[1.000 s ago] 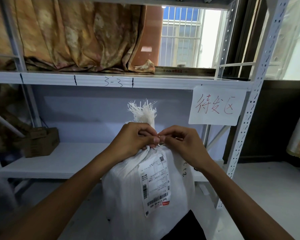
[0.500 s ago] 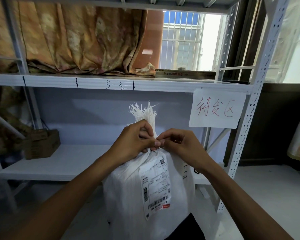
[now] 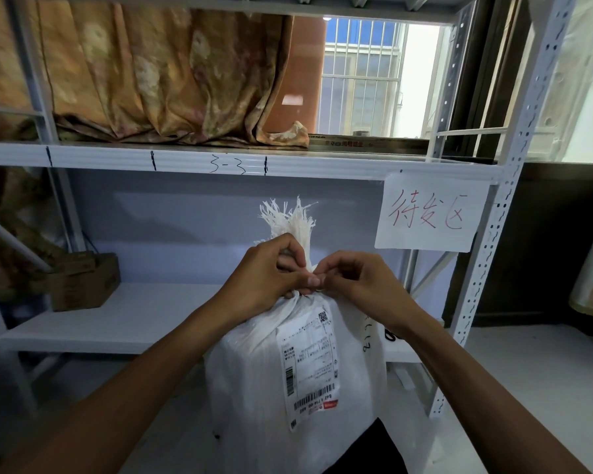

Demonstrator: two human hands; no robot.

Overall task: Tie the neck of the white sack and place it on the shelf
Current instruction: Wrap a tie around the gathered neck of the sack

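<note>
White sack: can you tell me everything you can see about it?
The sack looks like white woven plastic, full and upright in front of the shelf. Its neck is bunched tight, with a frayed top sticking up. A label with barcodes is stuck on its front, dark handwriting on its side. The left hand grips the neck; the right hand pinches it. Its base is out of view.

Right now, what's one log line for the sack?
step: tying neck | white sack: upright, in front of shelf | left hand: grips its neck | right hand: pinches neck
</note>
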